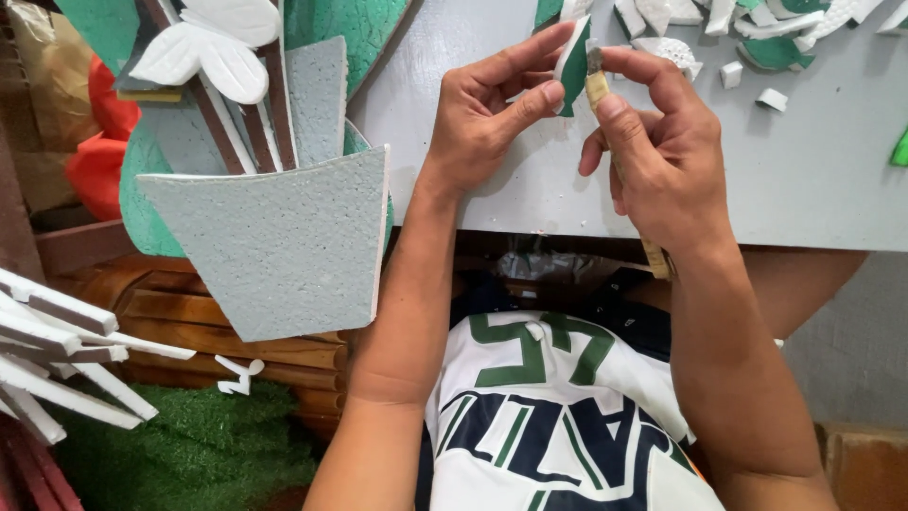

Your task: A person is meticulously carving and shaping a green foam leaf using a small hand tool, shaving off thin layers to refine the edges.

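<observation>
The left hand is pinching a small green-and-white foam piece between thumb and fingers, just above the grey board's near edge. The right hand is closing around a yellow craft knife, its tip touching the piece. Farther off, foam scraps are lying along the board's far edge.

The small leaf-shaped piece looks like white foam with a matt green face, the grey flowerpot cutout at left is rough, pebbled foam, the near slats are glossy varnished wood, and the table is smooth matt grey.
</observation>
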